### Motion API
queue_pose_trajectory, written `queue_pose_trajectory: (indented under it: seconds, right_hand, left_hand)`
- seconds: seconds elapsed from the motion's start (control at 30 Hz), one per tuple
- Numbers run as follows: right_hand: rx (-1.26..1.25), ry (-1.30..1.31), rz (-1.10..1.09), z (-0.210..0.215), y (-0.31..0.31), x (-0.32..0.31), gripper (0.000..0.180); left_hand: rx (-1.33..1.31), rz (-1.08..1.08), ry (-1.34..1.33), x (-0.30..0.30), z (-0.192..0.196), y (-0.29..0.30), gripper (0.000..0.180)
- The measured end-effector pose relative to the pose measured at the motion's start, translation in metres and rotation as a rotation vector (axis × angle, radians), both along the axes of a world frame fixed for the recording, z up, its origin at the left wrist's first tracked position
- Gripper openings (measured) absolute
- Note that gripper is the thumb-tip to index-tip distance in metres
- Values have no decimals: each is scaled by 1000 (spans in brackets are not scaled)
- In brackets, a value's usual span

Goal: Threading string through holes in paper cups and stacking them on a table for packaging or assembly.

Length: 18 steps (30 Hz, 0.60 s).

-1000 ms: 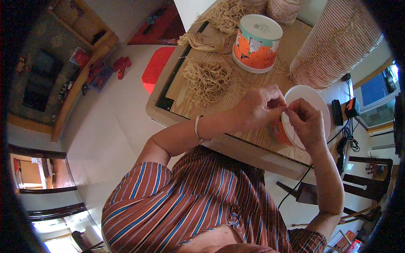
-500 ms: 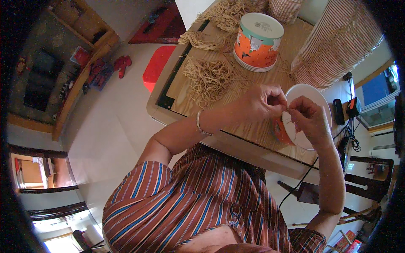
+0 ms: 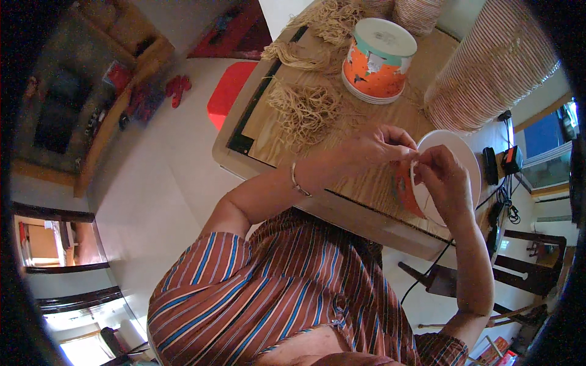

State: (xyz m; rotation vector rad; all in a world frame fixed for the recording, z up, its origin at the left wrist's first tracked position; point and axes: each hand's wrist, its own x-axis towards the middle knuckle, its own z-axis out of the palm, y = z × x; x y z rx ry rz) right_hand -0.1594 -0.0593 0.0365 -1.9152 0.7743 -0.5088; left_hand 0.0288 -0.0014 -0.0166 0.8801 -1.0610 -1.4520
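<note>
Over the near right part of the table, my left hand [image 3: 390, 145] and my right hand [image 3: 447, 177] meet fingertip to fingertip, both pinched. Between the right fingers a small flat white piece [image 3: 413, 173] shows almost edge-on. What the left fingertips hold is too small to make out. Just behind and under the hands is an orange paper tub [image 3: 408, 194] with its wide white opening [image 3: 455, 144] visible; the hands cover part of it. A thin pale cord seems to hang below the right fingers, across the tub's opening.
Upside-down orange and green paper tubs [image 3: 377, 64] stand stacked farther back. Heaps of tan cord [image 3: 305, 113] lie on the wooden tabletop [image 3: 259, 141]. A tall leaning stack of tubs [image 3: 488, 70] rises at right, near black cables [image 3: 503, 195]. A red stool [image 3: 229, 91] stands left.
The flat white piece has turned from its broad face to nearly edge-on. My hands remain together with small finger movements, and the view has shifted slightly.
</note>
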Motion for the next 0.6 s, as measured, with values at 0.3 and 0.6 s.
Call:
queue_pose_trajectory:
  seconds: [0.3, 0.6]
  right_hand:
    - [-146, 50, -39, 9, 10, 6, 10]
    - [-475, 164, -61, 7, 12, 6, 9]
  left_hand:
    - [-154, 138, -220, -2, -3, -5, 12]
    - [-322, 227, -528, -2, 11, -1, 22]
